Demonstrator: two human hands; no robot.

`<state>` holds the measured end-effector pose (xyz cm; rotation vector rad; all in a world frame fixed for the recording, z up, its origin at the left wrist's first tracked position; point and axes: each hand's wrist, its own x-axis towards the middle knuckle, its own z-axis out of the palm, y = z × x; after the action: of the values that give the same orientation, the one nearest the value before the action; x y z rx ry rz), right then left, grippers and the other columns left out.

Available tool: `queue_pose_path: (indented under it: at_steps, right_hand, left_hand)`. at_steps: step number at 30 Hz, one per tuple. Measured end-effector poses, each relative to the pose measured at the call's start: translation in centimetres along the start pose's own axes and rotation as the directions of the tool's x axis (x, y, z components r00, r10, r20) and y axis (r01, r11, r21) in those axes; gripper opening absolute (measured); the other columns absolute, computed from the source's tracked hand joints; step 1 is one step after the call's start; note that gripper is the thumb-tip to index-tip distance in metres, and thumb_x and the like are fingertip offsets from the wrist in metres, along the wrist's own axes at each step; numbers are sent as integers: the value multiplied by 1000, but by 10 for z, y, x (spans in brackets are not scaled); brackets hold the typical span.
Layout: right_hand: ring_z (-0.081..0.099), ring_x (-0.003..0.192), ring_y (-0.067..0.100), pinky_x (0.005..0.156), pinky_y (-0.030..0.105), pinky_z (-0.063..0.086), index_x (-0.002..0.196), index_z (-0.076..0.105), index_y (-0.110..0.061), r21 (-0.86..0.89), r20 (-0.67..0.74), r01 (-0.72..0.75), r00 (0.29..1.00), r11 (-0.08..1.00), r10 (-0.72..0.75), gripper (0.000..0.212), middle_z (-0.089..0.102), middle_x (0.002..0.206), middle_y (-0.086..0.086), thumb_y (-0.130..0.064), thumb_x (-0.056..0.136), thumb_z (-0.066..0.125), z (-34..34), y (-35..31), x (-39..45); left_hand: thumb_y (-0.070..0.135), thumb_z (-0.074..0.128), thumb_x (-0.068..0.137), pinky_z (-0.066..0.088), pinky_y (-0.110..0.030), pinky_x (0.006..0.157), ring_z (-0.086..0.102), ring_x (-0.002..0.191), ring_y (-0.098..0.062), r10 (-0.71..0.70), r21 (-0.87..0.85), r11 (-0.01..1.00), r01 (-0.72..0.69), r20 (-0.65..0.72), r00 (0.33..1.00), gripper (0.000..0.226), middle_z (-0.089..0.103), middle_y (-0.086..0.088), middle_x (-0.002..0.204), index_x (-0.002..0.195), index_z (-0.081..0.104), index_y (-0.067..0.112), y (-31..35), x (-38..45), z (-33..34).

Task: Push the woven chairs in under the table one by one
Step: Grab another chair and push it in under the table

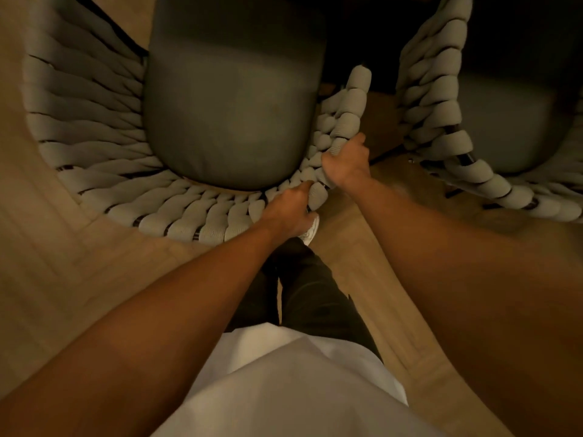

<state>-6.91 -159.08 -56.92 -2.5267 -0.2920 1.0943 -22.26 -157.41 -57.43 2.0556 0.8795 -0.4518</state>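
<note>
Chairs are counted as two: the near woven chair (132, 171), holding one grey cushion (233, 115), is gripped at its curved rim by left hand (288, 212) and right hand (345, 162); second chair (441, 121) stands just beside, right.

Your arms are bare to the frame edge. You wear a white top (284, 383), dark trousers (318, 298), and a white shoe (310, 231).
</note>
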Motion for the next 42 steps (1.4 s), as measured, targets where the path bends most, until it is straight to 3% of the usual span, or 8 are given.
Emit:
queue_pose_path:
  at_steps: [5,9,18,31,34,37,39,42]
  right_hand:
    - [54,128,38,103,48,50,144,30,-7,-31,4,28,1000,999,-28,64,50,142,17,-27,95,67,-8,-16,0]
    - [54,126,38,101,49,50,144,31,-9,-88,12,59,998,994,-58,64,50,141,16,-28,94,66,-30,-32,17]
    - [52,125,39,97,46,51,144,30,-9,-143,-5,94,995,985,-96,63,49,140,16,-24,94,65,-71,-53,79]
    - [55,121,38,96,48,51,141,28,-6,-130,14,112,994,985,-111,60,50,138,19,-26,96,62,-77,-26,97]
    - [45,134,39,103,46,45,155,13,-5,-197,-19,163,985,967,-170,82,27,158,18,-24,94,65,-73,-26,92]
    - [23,151,38,119,48,30,160,-5,-3,-330,-53,253,957,909,-286,99,-3,169,18,-24,94,66,-73,-26,83]
    - [13,154,36,124,49,19,161,-4,-3,-441,-68,314,922,841,-380,98,-5,168,18,-26,94,65,-72,-31,77]
    - [3,156,32,127,47,7,161,6,-3,-555,-43,383,873,738,-485,87,1,168,18,-29,95,58,-66,-49,63]
  left_hand:
    - [22,65,89,54,-48,94,63,112,-33,36,-22,999,-36,-34,999,50,65,-11,125,136,49,15,-2,2,-11]
    - [18,63,90,53,-38,88,65,105,-30,73,-68,995,-79,-93,993,43,68,-10,115,131,53,13,18,17,-22]
    - [22,64,89,49,-43,94,62,113,-34,31,-93,995,-42,-123,992,52,65,-11,124,137,48,13,62,84,-25]
    - [28,67,83,56,-38,82,65,100,-25,-20,-146,989,3,-114,993,62,69,-5,112,142,45,23,72,98,4]
    - [31,71,82,50,-30,84,63,108,-22,10,-187,982,-18,-42,999,67,67,-1,119,143,45,25,67,98,-4]
    - [41,77,83,42,-26,95,55,125,-18,89,-224,973,-58,128,988,80,58,0,138,150,39,22,57,94,-28]
    - [57,76,79,42,-29,102,51,131,-17,82,-148,988,-47,241,967,90,51,1,147,152,35,23,44,90,-47]
    - [73,64,79,47,-45,105,53,128,-22,76,-32,997,-71,204,976,86,54,-1,143,147,43,25,16,79,-79]
